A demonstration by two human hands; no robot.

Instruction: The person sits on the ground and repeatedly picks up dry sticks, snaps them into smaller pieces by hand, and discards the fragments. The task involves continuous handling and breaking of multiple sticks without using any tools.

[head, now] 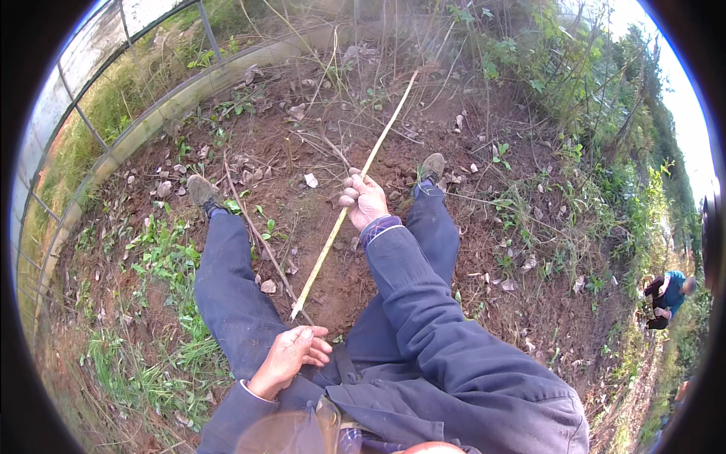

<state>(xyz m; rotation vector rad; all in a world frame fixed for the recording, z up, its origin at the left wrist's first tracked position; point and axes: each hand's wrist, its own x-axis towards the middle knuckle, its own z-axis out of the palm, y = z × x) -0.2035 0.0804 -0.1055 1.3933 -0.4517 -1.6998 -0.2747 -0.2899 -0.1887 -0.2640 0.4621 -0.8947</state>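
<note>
My right hand [364,200] grips a long, pale yellow stalk [324,253] near its middle. The stalk slants from its jagged lower end, between my legs, up to a thin tip over the soil. Beside the lower end is my left hand [295,356], palm turned inward with fingers loosely bent, not touching the stalk. A thin brown branch [253,227] runs from the ground near my shoe down to just above my left hand. Whether that hand touches the branch cannot be told.
My legs in dark trousers [241,272] are spread over reddish soil with dry leaves and weeds. A curved pale ledge with a metal frame [170,110] runs along the upper left. Shrubs [527,62] grow at the upper right. Another person [669,298] is far off at the right.
</note>
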